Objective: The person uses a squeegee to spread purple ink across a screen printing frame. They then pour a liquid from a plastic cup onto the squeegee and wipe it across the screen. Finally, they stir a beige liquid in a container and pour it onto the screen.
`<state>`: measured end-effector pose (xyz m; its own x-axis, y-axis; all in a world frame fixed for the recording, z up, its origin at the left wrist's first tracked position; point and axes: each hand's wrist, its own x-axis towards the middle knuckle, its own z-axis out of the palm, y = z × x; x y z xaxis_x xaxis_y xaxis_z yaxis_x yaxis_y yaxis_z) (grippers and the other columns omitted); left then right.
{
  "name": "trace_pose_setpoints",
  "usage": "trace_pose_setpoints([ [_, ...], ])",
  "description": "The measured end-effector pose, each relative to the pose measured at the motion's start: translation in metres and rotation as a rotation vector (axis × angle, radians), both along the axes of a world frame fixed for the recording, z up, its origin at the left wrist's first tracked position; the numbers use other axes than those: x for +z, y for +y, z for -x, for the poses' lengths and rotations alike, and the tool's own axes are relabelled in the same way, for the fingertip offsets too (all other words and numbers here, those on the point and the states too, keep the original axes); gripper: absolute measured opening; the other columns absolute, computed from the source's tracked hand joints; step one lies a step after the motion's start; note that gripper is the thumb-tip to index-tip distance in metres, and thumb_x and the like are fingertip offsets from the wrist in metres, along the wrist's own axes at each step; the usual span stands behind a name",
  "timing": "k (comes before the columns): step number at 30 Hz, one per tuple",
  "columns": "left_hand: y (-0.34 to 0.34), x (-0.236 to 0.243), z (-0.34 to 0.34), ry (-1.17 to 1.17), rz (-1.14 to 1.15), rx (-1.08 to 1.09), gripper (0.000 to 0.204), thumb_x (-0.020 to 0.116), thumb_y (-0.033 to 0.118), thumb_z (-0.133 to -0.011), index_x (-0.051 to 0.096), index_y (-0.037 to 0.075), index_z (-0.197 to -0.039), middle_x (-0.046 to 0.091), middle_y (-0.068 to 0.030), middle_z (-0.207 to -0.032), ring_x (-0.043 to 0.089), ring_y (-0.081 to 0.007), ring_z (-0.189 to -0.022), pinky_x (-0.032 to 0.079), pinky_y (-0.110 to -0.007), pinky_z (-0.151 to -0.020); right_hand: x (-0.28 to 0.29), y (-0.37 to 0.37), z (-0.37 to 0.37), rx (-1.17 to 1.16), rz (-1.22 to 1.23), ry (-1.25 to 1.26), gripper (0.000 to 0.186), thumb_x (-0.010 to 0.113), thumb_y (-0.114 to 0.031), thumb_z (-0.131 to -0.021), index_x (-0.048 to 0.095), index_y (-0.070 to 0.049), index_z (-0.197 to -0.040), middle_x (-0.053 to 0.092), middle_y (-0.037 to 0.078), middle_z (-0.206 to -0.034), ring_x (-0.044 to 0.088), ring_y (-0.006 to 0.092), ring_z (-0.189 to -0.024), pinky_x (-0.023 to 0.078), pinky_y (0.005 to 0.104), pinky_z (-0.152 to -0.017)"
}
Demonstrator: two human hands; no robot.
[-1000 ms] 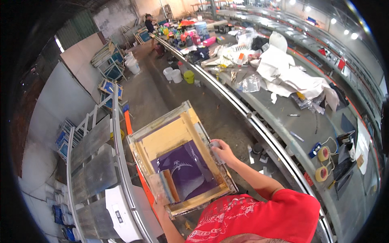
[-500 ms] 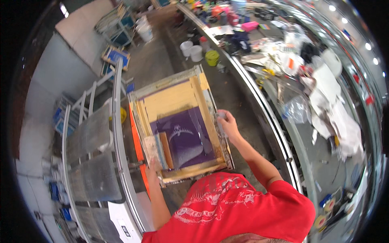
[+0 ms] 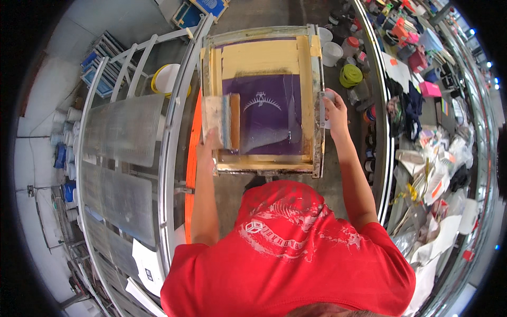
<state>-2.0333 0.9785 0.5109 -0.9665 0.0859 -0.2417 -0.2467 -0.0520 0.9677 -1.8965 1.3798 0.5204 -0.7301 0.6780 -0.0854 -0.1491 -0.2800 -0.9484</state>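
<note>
In front of me is a screen printing frame (image 3: pixel 259 165), its rim bordered with tan tape and its mesh dark purple with a pale spiky arc design. A squeegee (image 3: pixel 216 119) with a wide pale wooden handle lies along the frame's left part. My left hand (image 3: pixel 209 140) is closed at the frame's left edge, thumb against the lower end of the squeegee; most of its fingers are hidden beneath. On the other side, my right hand (image 3: pixel 336 111) is closed around the frame's right edge, by a greyish piece that I cannot make out well.
To the left stands a metal drying rack (image 3: pixel 168 158) with mesh shelves, an orange strip (image 3: pixel 194 164) beside it. White buckets (image 3: pixel 332 54) and a yellow-green bucket (image 3: pixel 350 76) are on the floor beyond my right hand. A long rail (image 3: pixel 384 127) borders a cluttered table at right.
My view has turned right and the frame now appears straighter and higher in the picture. Both hands stay at its sides, and the squeegee still lies on its left part.
</note>
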Motion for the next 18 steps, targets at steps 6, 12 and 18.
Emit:
trace_pose_setpoints([
  [6, 0.064, 0.016, 0.154, -0.023, -0.072, -0.099, 0.074, 0.073, 0.047, -0.089, 0.051, -0.004, -0.138, 0.061, -0.0141, -0.131, 0.06, -0.0233, -0.116, 0.046, -0.037, -0.102, 0.009, 0.075, 0.092, -0.07, 0.065, 0.015, 0.036, 0.066, -0.013, -0.093, 0.062, -0.011, -0.128, 0.057, -0.007, -0.086, 0.041, 0.0013, -0.061, 0.032, 0.0199, -0.051],
  [12, 0.173, 0.041, 0.276, -0.085, -0.005, -0.133, 0.079, 0.077, 0.046, -0.085, 0.049, -0.003, -0.139, 0.057, -0.0129, -0.137, 0.053, -0.0242, -0.126, 0.04, -0.038, -0.107, -0.01, 0.153, 0.188, -0.21, 0.074, 0.001, 0.035, 0.064, -0.012, -0.094, 0.061, -0.008, -0.129, 0.062, -0.005, -0.095, 0.049, 0.0033, -0.07, 0.038, 0.0207, -0.059],
  [18, 0.288, 0.043, 0.4, -0.022, 0.079, -0.083, 0.086, 0.081, 0.051, -0.08, 0.05, -0.006, -0.137, 0.058, -0.0143, -0.132, 0.056, -0.0253, -0.119, 0.045, -0.039, -0.102, 0.0, 0.285, 0.336, -0.177, 0.084, 0.015, 0.034, 0.062, -0.009, -0.094, 0.062, -0.007, -0.128, 0.064, -0.002, -0.098, 0.056, 0.0061, -0.084, 0.043, 0.0213, -0.072],
])
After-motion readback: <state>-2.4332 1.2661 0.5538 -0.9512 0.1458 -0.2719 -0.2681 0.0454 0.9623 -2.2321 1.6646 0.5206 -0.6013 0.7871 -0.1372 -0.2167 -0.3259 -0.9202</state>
